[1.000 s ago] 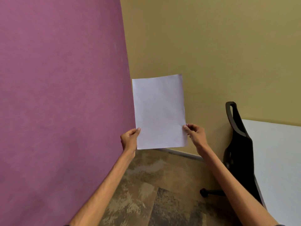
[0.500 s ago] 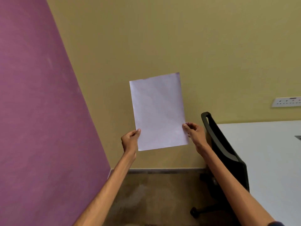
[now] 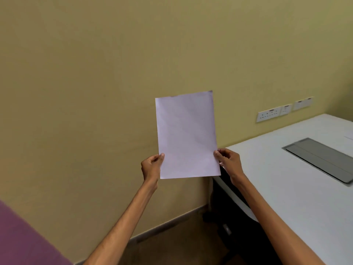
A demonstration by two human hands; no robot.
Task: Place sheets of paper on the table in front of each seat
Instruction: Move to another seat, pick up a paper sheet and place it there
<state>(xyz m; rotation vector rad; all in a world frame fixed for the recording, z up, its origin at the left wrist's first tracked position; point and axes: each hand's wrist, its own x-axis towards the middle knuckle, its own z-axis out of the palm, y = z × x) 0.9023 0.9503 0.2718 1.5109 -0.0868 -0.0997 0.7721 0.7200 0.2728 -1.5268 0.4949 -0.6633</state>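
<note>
Swung right since earlier, table now near-right; your left hand and right hand pinch the sheet upright at its lower edges, so lower it flat before the seat.

Yellow wall, wall sockets, purple panel, brown floor

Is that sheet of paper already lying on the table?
No, the sheet of paper is held upright in the air by the left hand and right hand, beside the table.
</note>
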